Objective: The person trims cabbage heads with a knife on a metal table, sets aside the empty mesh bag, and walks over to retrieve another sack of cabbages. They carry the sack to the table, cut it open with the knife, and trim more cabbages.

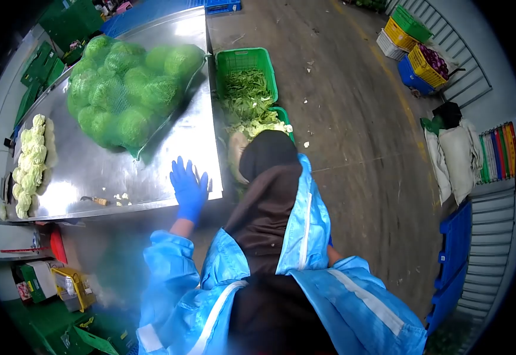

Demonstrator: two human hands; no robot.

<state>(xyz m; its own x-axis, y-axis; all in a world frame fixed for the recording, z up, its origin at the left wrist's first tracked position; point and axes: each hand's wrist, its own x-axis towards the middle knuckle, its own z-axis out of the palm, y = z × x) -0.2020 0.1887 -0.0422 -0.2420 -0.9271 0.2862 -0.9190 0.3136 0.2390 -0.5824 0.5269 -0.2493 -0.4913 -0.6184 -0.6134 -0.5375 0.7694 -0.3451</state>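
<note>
My left hand (190, 188), in a blue glove, lies flat with fingers spread at the near edge of a metal table (151, 177). It holds nothing. Just beyond it is a green mesh bag (130, 89) packed with round green heads that look like cabbages. Left of the hand, a small knife (97, 200) with a light handle rests near several pale scraps (123, 196). A row of pale, trimmed vegetable heads (31, 163) lines the table's left side. Only a sliver of my right hand (330, 241) shows past the blue jacket, its fingers hidden.
Green crates (272, 77) with leafy trimmings stand on the floor against the table's right side. Farther right are stacked coloured crates (409, 29), white sacks (456, 154) and blue pallets (452, 254) along the wall. Green boxes and a yellow basket (74, 287) sit at lower left.
</note>
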